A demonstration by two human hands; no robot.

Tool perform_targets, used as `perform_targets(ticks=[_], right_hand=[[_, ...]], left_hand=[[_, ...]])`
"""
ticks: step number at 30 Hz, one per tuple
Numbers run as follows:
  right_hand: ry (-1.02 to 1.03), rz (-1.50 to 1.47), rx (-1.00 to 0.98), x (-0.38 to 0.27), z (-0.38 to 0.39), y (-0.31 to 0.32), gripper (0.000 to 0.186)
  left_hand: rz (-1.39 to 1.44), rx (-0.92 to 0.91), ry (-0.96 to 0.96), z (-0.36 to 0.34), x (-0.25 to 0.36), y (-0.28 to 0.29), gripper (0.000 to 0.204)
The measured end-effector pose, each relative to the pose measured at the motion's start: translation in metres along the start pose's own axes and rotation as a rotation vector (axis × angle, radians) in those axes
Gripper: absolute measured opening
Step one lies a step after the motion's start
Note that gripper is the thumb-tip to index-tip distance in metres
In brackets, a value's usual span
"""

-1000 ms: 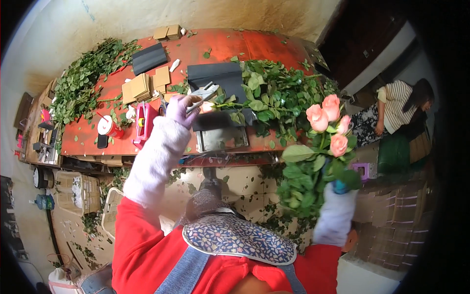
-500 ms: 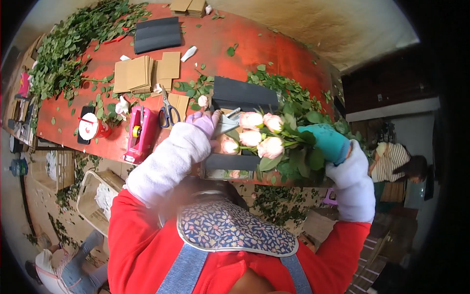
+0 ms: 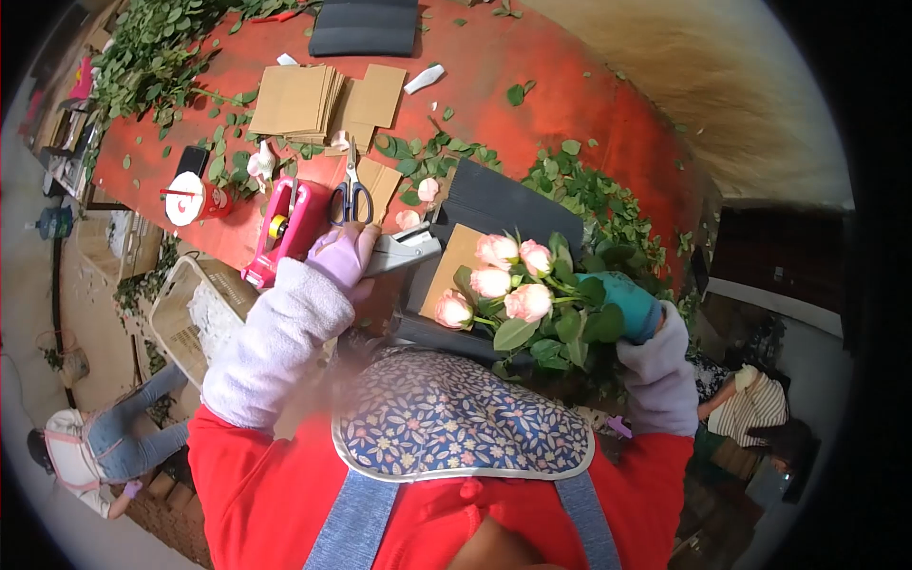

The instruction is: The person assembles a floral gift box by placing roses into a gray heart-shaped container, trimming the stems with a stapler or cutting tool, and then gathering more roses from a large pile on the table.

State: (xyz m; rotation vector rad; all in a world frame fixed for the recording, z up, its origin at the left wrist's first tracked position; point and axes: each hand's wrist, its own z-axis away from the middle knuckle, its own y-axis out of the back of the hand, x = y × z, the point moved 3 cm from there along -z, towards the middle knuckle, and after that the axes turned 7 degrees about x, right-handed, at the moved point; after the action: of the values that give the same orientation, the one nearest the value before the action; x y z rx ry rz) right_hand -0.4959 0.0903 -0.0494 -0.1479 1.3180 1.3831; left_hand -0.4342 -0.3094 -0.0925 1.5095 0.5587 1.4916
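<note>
My left hand (image 3: 340, 256), in a lavender glove, is closed on a grey metal hand stapler (image 3: 407, 251). Its other end points right, toward the flowers. In a teal glove, my right hand (image 3: 622, 304) grips the leafy stems of several pale pink roses (image 3: 492, 282); leaves hide part of the fingers. The rose heads face left, over a brown cardboard piece (image 3: 452, 258) lying on a dark folded sheet (image 3: 518, 211). Scissors (image 3: 352, 195) with dark handles lie just beyond my left hand. Beside them stands a pink tape dispenser (image 3: 296, 228).
A stack of cardboard pieces (image 3: 296, 100) and another dark sheet (image 3: 364, 27) lie farther back on the red table (image 3: 551, 85). At left are a cup with a straw (image 3: 197, 199), a phone (image 3: 192, 161) and heaped greenery (image 3: 152, 71). A crate (image 3: 180, 323) stands below. Two people are nearby.
My left hand has drawn back left with the stapler, away from the roses, uncovering the cardboard. The roses stay in my right hand. The whole view has shifted and turned slightly.
</note>
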Motion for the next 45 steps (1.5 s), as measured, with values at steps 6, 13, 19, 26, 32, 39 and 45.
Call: perform_targets(ticks=[6,13,19,26,32,39,45], right_hand=[[-0.057,-0.228,0.018,-0.007,0.003,0.006,0.032],[-0.31,-0.44,0.107,-0.032,0.0,0.001,0.031],[-0.084,-0.194,0.092,-0.01,-0.014,-0.013,0.032],[-0.095,-0.241,0.101,0.016,-0.004,-0.02,0.031],[-0.157,-0.257,0.067,0.022,0.0,-0.024,0.037],[-0.137,-0.284,0.173,0.007,0.008,-0.015,0.037],[-0.134,-0.296,0.105,-0.003,0.006,-0.013,0.039]], left_hand=[[0.14,0.204,0.052,0.047,-0.011,-0.033,0.076],[-0.099,0.131,0.136,0.05,-0.04,-0.094,0.071],[-0.085,0.046,0.221,0.045,-0.056,-0.121,0.076],[-0.016,0.196,0.125,0.049,-0.046,-0.093,0.049],[0.377,0.248,-0.282,-0.005,0.042,-0.046,0.031],[0.167,-0.099,-0.349,-0.044,0.048,-0.082,0.061],[0.276,-0.139,-0.124,-0.048,0.043,-0.105,0.057]])
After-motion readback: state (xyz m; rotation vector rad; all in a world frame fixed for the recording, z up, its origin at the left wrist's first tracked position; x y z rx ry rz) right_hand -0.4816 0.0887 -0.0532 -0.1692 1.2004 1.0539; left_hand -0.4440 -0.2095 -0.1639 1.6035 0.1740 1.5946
